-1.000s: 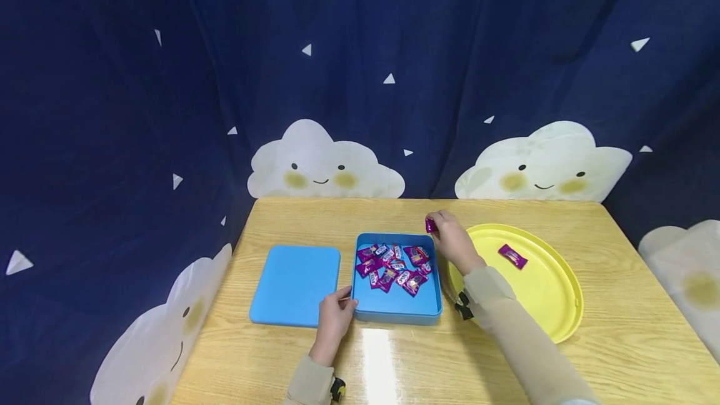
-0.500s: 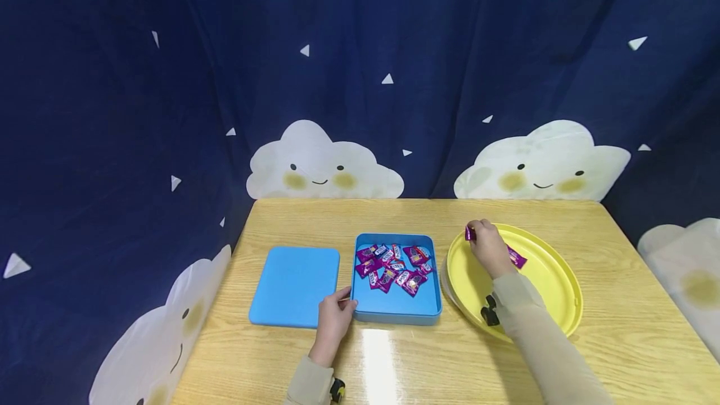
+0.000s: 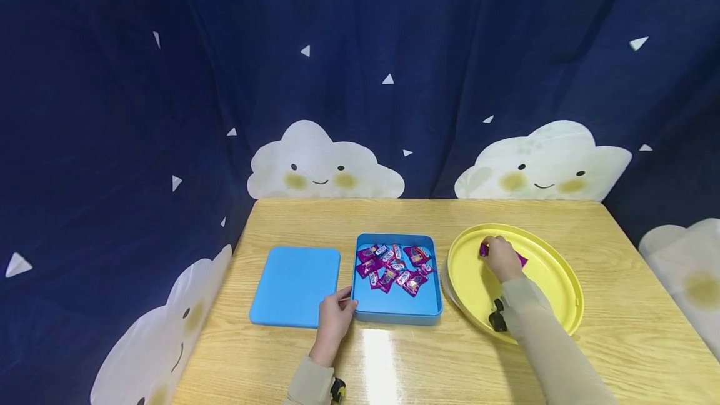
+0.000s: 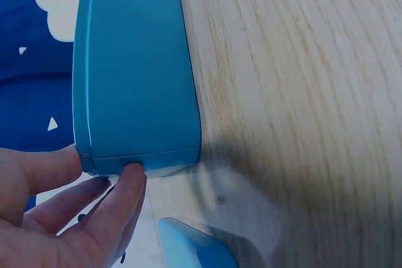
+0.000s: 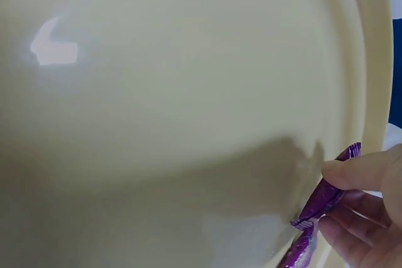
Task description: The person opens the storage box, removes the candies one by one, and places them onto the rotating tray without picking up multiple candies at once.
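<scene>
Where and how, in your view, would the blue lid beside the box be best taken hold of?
Probably by its left edge, pinched between thumb and fingers, coming from the left. The blue lid lies flat on the table, its left side facing open tabletop, whereas the left hand and blue box crowd its right edge.

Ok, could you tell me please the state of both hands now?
Left hand: holding the blue box by its corner.
Right hand: pinching a purple candy.

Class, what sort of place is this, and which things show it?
Perhaps a playroom or a curtained-off corner for tabletop activities; the exact place can't be told. A wood-grain table stands before dark blue curtains decorated with smiling clouds and white triangles.
</scene>
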A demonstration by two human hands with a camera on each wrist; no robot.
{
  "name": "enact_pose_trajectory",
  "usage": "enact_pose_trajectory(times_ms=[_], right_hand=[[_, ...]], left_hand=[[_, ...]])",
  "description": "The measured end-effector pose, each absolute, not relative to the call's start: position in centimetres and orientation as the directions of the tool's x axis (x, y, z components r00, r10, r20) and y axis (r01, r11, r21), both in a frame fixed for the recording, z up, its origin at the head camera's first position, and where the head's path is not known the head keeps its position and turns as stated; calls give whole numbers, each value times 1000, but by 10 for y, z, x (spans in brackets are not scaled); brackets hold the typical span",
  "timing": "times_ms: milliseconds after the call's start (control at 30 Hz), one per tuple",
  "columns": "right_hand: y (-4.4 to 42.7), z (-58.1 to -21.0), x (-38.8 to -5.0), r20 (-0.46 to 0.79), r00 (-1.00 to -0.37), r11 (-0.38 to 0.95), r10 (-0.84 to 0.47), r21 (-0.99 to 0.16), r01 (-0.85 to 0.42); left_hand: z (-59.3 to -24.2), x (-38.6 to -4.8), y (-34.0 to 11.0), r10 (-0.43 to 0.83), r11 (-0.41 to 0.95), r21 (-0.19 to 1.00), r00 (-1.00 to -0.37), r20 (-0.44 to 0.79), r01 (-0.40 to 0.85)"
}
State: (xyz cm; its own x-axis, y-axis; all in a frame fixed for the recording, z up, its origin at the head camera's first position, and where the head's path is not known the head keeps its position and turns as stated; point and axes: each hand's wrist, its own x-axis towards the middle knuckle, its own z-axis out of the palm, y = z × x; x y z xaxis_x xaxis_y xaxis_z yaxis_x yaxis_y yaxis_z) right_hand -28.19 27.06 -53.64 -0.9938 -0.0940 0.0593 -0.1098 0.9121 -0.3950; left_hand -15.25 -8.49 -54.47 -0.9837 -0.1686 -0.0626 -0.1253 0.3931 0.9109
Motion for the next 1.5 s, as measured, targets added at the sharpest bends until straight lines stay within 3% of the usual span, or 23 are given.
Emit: enact_pose_trajectory(times_ms=[1067, 1333, 1500], right_hand=[[275, -543, -281, 24, -990, 925, -138, -355, -138], [272, -534, -283, -36, -988, 924, -152, -360, -129], [266, -527, -288, 17, -989, 903, -149, -404, -143]], left_hand=[[-546, -153, -84, -170, 397, 910, -984, -58, -122], [-545, -154, -84, -173, 391, 910, -982, -70, -134], [-545, -153, -84, -173, 400, 908, -983, -61, -126]])
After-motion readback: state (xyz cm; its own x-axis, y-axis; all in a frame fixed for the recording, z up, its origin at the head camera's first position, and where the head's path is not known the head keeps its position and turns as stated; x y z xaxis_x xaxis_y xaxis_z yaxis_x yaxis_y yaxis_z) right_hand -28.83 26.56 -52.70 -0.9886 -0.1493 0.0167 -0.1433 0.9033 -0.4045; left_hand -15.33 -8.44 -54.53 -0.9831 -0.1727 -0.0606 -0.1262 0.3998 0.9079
